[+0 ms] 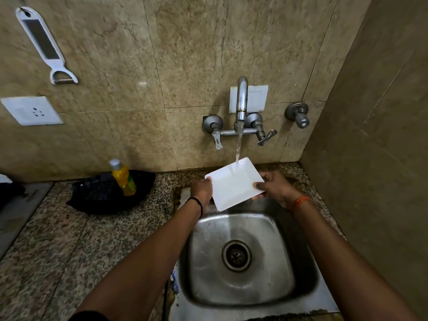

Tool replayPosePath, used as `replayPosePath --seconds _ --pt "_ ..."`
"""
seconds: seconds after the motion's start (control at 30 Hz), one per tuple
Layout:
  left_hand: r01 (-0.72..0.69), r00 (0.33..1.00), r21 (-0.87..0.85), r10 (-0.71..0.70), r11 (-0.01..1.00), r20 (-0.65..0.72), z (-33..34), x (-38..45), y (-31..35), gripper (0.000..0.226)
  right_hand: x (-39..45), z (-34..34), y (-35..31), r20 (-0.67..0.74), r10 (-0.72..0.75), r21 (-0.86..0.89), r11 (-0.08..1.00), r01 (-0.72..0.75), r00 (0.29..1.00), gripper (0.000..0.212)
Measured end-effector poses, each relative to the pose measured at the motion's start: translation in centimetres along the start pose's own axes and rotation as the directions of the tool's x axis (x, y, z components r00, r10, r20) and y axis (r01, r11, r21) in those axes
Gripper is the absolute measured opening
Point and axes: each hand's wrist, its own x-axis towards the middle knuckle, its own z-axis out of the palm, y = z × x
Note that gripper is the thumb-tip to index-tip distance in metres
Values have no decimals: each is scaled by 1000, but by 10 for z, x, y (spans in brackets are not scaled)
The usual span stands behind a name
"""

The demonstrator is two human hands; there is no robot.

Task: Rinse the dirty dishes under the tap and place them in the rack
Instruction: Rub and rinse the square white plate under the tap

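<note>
A white square plate [234, 184] is held tilted over the back of the steel sink [245, 256]. Water runs from the wall tap [241, 100] and lands on the plate's far edge, then drips off its near corner into the basin. My left hand [202, 189] grips the plate's left edge. My right hand [273, 186] grips its right edge, thumb on top. The basin holds no dishes and its drain shows. No rack is in view.
A black tray [97, 195] on the granite counter at the left holds a yellow soap bottle [122, 177]. A white peeler [44, 45] hangs on the tiled wall above a socket [31, 110]. A side wall closes off the right.
</note>
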Motion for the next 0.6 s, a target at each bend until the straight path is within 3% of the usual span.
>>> replayPosePath --seconds 0.07,0.13,0.27,0.43,0.5,0.6 --pt "91 978 -174 -55 980 199 -1 -9 0 27 2 2 5 -58 21 87 996 -16 998 38" --pt "183 934 -290 -75 939 348 -3 -15 0 35 5 6 12 -108 46 220 975 -22 993 39" --pt "215 903 -249 -95 944 419 -8 -18 -1 33 7 13 22 -111 30 318 948 7 993 40" --pt "304 849 -108 -217 947 483 -19 -5 -4 75 1 11 33 -150 -145 182 968 171 978 47" --pt "382 803 -148 -249 912 541 -20 -4 -4 86 -3 8 35 -198 -260 72 958 279 945 43" --pt "485 771 -306 -236 819 591 -19 -9 1 81 -8 1 36 -207 -405 -157 912 378 891 34"
